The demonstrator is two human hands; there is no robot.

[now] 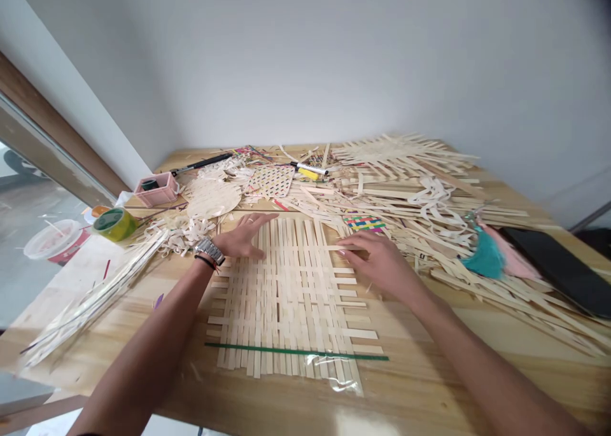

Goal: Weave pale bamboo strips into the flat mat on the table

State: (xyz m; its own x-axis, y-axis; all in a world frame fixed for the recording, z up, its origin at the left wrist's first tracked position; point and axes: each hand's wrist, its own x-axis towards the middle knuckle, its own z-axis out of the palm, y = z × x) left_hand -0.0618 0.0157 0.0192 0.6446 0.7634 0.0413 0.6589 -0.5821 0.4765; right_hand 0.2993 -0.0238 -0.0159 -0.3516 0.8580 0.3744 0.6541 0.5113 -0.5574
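A half-woven mat of pale flat strips (291, 296) lies on the wooden table in front of me, its strip ends sticking out on both sides. Across its near end runs a thin green strip (296, 350), with shiny clear tape beside it. My left hand (243, 235), with a ring and a watch at the wrist, rests at the mat's upper left with fingers spread. At the upper right edge, my right hand (370, 254) pinches the end of a pale cross strip (329, 247) between thumb and fingers.
Loose pale strips (382, 197) cover the back. A colourful woven piece (363, 224) lies behind my right hand. On the left are a tape roll (114, 224), a pink basket (156, 189) and a cup (57, 240); on the right, tassels (487, 254) and a black phone (558, 267).
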